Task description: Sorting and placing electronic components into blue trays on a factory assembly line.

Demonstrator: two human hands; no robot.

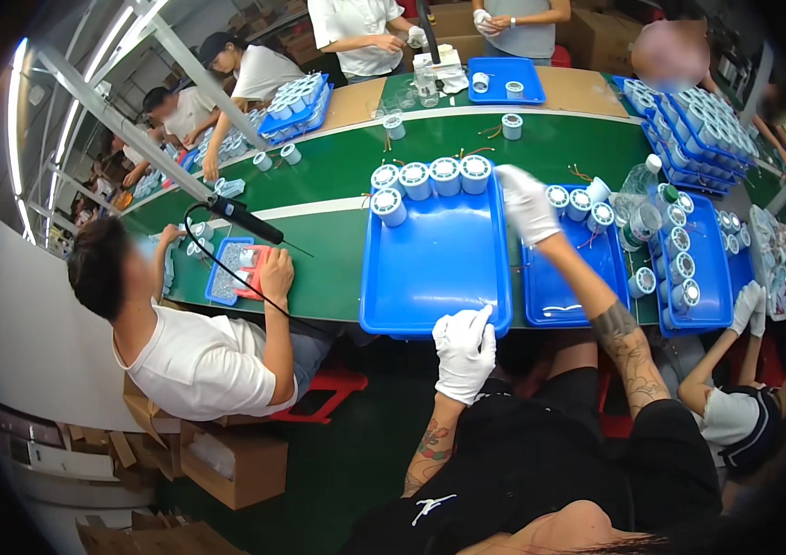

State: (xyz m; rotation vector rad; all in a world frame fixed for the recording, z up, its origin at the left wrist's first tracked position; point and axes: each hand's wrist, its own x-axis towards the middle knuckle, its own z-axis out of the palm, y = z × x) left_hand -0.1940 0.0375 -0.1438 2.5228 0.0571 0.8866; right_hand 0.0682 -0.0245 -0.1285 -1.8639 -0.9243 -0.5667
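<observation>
1. A worker's gloved left hand (465, 359) rests at the near rim of a blue tray (434, 268), center frame; whether its fingers pinch the rim cannot be told.
2. The gloved right hand (527, 205), blurred, is beside the tray's upper right corner; its fingers' hold cannot be told.
3. Five pale-blue, wired cylindrical motor units (445, 176) stand upright along the tray's far side and upper left, on the green table (319, 227).
4. The step appears to be filling the tray; the next move likely calls for upright placement, wires clear.
</observation>
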